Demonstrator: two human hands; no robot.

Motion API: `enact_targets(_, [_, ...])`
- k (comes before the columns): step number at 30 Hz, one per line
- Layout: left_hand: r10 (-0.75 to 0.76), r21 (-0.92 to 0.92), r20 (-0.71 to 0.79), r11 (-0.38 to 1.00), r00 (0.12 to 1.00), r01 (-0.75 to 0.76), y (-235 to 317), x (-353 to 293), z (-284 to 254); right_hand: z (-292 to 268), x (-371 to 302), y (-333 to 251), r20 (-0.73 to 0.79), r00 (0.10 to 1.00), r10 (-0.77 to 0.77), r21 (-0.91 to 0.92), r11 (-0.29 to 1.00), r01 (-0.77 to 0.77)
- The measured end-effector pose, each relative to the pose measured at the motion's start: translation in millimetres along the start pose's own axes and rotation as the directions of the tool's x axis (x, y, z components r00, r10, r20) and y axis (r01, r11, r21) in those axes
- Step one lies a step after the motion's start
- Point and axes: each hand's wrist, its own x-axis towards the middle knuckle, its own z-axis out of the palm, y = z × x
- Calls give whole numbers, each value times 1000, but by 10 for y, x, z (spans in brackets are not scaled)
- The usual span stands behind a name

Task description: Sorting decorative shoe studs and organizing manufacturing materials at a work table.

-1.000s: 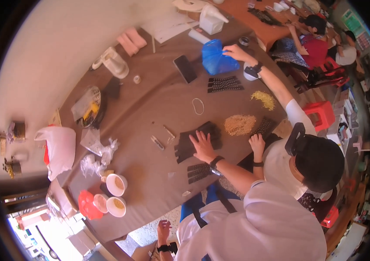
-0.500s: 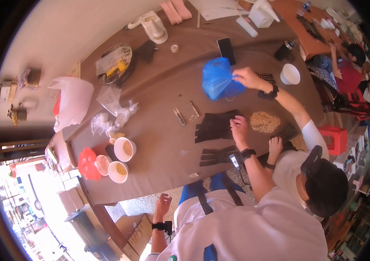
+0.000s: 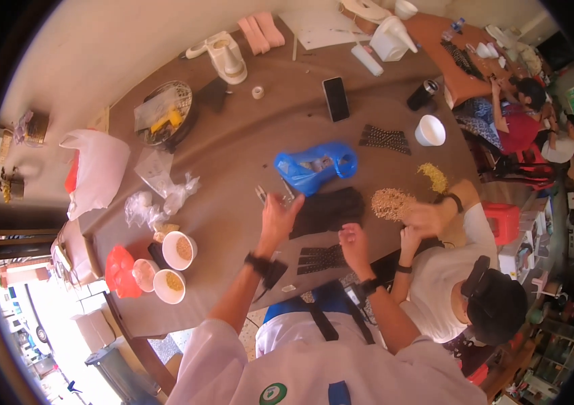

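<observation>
My left hand (image 3: pixel 279 219) is over the brown-covered table (image 3: pixel 233 263), thumb and fingers apart, beside the tweezers (image 3: pixel 260 194) and the left edge of a folded black cloth (image 3: pixel 327 210). My right hand (image 3: pixel 354 243) hovers by the near edge of that cloth, fingers loosely bent and nothing seen in them. Just beyond the cloth lies a crumpled blue plastic bag (image 3: pixel 314 170) with something inside. Between my forearms is a dark strip piece with rows of dots (image 3: pixel 320 259). A pen-like tool (image 3: pixel 287 187) is partly hidden by my left fingers.
At right a co-worker's hands (image 3: pixel 425 219) are at a tan bead pile (image 3: pixel 389 202); yellow beads (image 3: pixel 433 177) lie beyond. Bowls of beads (image 3: pixel 169 286) stand at left. A phone (image 3: pixel 335 99), black tumbler (image 3: pixel 422 95) and white bowl (image 3: pixel 430 131) are farther off.
The blue bag, held up by the co-worker before, now lies on the table. The co-worker's hand has drawn back to the beads. My left hand has come up from beside the table.
</observation>
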Motion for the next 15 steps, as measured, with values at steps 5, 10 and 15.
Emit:
enact_targets(5, [-139,21,-204,989,969,146,372,947,400,-21,488,-1172,-204,864,-461,-367,854,369])
enact_targets(10, [44,60,-166,998,985,-35,410,754,458,-60,1358,-1056,-183,807,-562,-720,635,279])
enact_targets(15, [110,-367,59,927,992,-81,587,79,-157,-376,1427,-1019,-263,906,-332,-216,935,280])
